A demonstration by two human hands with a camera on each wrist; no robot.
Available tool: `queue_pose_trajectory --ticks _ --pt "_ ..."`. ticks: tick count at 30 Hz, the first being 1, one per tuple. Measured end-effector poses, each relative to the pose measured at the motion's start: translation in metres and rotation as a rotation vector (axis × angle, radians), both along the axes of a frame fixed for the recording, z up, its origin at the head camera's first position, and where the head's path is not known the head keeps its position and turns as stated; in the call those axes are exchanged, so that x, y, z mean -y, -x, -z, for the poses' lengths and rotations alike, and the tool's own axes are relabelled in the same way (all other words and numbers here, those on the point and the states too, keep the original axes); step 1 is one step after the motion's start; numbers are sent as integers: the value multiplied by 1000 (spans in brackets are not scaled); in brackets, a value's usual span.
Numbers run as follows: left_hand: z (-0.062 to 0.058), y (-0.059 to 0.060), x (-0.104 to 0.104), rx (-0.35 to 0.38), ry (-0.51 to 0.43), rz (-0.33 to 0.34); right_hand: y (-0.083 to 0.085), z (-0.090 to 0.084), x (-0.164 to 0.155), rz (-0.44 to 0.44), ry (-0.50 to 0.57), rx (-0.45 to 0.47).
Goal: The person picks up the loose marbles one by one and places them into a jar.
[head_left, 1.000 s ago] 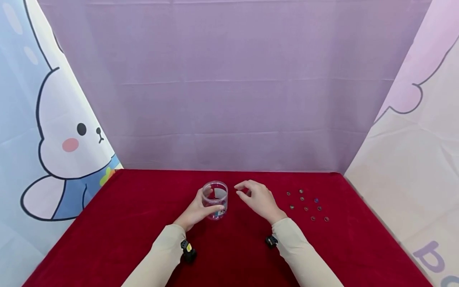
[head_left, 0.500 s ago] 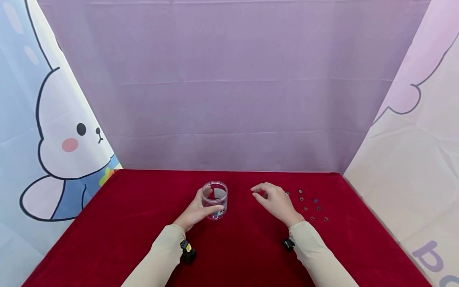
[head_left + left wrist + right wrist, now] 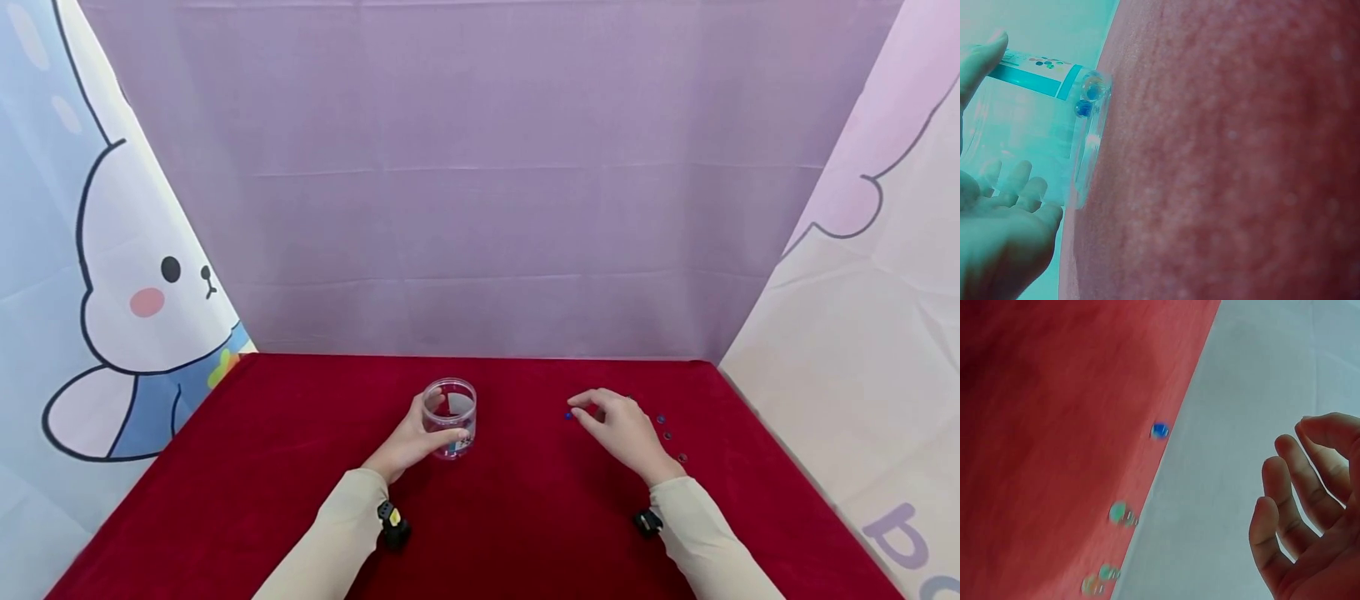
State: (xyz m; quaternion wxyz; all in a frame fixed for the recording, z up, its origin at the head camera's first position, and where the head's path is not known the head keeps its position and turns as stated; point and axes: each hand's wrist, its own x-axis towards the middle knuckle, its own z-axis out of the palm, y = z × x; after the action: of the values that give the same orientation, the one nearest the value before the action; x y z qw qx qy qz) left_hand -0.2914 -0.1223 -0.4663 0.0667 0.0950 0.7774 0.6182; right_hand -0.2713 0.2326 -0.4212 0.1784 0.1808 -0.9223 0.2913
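Observation:
A small clear plastic jar point(image 3: 449, 414) stands upright on the red cloth, and my left hand point(image 3: 407, 442) grips it round the side. In the left wrist view the jar point(image 3: 1035, 125) holds a few marbles point(image 3: 1087, 100) at its base, with my fingers point(image 3: 1004, 244) curled round it. My right hand point(image 3: 621, 427) hovers over a scatter of small marbles point(image 3: 667, 435), fingers loosely curved and holding nothing. A blue marble point(image 3: 568, 415) lies just left of its fingertips. The right wrist view shows that blue marble point(image 3: 1159, 430) and other marbles point(image 3: 1118, 512) on the cloth, apart from the hand point(image 3: 1310, 519).
The red cloth point(image 3: 525, 517) covers the table to its far edge, where a purple backdrop point(image 3: 480, 208) rises. A bunny-print panel point(image 3: 112, 292) stands on the left and a pale panel point(image 3: 862, 333) on the right.
My right hand has moved right, from beside the jar to over the scattered marbles. The left hand and the jar have stayed in place.

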Motion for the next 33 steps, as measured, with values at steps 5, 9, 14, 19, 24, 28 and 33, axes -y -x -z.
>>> queue_pose_trajectory --ticks 5,9,14,19,24,28,33 --pt "0 0 0 -2 -3 -2 -6 -1 -20 26 9 7" --pt "0 0 -1 -4 -6 -4 -11 -4 -35 39 20 25" --pt "2 1 -1 -2 -12 2 -19 -8 -55 65 8 18" --pt "1 1 -1 -6 -6 3 -25 -8 -75 101 -7 20" --pt "0 0 -1 -6 -1 2 -30 -7 -92 145 -41 31" --pt "1 1 0 -3 0 1 -33 -6 -103 169 -50 58" --pt "2 2 0 -4 -5 5 -36 -3 -114 178 -55 73"
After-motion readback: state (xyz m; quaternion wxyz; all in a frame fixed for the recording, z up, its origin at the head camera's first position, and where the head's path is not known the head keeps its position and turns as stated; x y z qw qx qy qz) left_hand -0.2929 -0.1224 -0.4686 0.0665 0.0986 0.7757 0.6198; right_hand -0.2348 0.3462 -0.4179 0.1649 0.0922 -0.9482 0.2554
